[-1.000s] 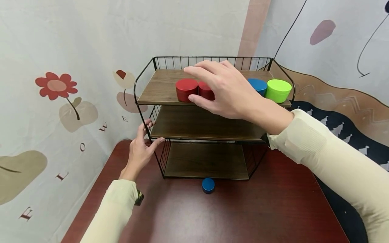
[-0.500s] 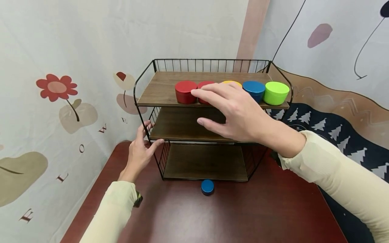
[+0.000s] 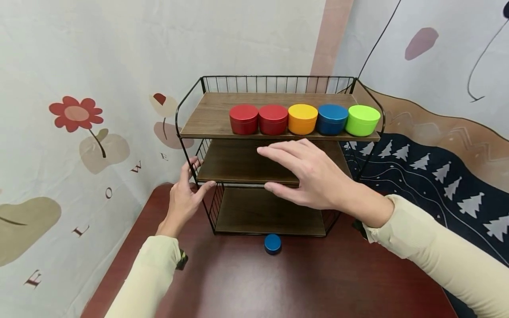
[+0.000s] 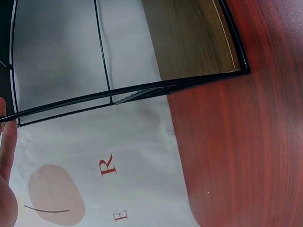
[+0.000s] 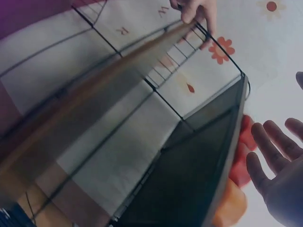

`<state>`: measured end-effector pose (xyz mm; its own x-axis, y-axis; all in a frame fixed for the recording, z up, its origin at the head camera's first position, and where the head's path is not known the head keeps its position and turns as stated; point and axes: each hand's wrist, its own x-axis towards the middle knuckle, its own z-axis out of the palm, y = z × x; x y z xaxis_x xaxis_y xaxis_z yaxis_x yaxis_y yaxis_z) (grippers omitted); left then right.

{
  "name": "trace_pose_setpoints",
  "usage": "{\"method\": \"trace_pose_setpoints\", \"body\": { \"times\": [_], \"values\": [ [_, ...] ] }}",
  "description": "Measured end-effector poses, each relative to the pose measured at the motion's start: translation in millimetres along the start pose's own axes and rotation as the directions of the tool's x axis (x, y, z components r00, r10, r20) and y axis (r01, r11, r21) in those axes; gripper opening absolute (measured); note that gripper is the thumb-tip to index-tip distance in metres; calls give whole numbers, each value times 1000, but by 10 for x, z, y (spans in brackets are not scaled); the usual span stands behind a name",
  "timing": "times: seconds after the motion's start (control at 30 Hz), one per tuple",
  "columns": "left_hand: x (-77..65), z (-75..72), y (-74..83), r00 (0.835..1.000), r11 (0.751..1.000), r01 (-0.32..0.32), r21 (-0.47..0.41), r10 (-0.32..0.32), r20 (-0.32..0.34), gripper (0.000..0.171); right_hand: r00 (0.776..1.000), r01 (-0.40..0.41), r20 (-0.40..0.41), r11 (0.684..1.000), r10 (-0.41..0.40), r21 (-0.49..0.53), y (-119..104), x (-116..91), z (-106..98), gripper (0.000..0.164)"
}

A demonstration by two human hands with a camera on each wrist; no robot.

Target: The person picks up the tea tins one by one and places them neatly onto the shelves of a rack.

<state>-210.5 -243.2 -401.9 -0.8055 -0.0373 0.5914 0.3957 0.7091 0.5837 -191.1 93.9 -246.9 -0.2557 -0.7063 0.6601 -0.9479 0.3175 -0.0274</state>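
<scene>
A three-tier wood-and-wire rack stands on the table. My left hand grips its left side at the middle shelf, thumb in front and fingers around the wire frame; in the left wrist view only the hand's edge shows. With fingers spread loosely and nothing in it, my right hand hovers before the middle shelf. Along the top shelf's front edge sits a row of round tins: two red, one leftmost, then a yellow tin, a blue tin and a lime-green tin.
A smaller blue tin stands on the dark red table, just before the rack's bottom shelf. Behind hangs a pale printed cloth. At the right lies a dark cloth with white trees.
My right hand has moved down from in front of the top-shelf tins to the middle shelf, uncovering the yellow tin and its neighbours. The left hand stays on the rack.
</scene>
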Motion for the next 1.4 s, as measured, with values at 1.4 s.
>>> {"method": "trace_pose_setpoints", "body": {
  "times": [1.4],
  "values": [
    [14, 6, 7, 999, 999, 33, -24, -33, 8, 78, 954, -231, 223, 966, 202, 116, -61, -1213, 1349, 57]
  ]
}}
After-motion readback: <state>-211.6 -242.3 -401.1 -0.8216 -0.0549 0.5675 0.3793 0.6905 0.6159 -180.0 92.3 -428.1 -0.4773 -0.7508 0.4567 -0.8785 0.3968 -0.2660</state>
